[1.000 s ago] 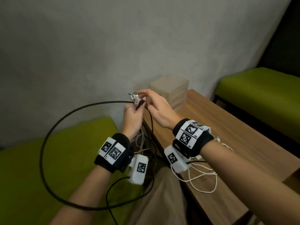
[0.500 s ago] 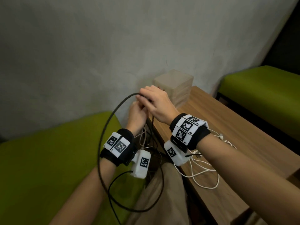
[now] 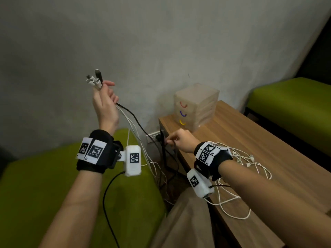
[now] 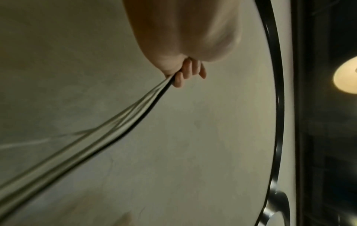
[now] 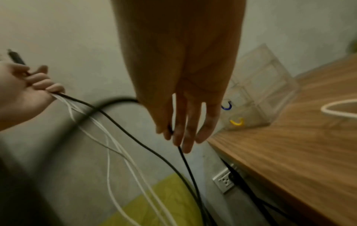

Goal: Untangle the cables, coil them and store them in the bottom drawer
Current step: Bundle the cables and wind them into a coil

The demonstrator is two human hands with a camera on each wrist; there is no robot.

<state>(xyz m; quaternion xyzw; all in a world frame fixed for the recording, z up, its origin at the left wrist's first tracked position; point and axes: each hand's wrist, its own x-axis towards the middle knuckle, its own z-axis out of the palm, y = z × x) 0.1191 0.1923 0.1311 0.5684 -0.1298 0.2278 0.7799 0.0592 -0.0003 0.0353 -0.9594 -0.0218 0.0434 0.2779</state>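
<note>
Tabletop (image 3: 250, 149) of wood, seen whole only from the head, bearing clear drawer unit (image 3: 197, 106) and loose white cables (image 3: 247, 163). Wall socket (image 5: 224, 182) plain only from right wrist. Left hand (image 3: 105, 102) raised high, fist closed round cable bundle (image 3: 132, 122), plugs uppermost. Right hand (image 3: 179, 140) low at tabletop edge, fingers pinching black cable (image 5: 185, 160).

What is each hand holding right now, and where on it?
Left hand grips the cables, black and white, just below their plugs. Right hand pinches the black cable partway along its length.
</note>
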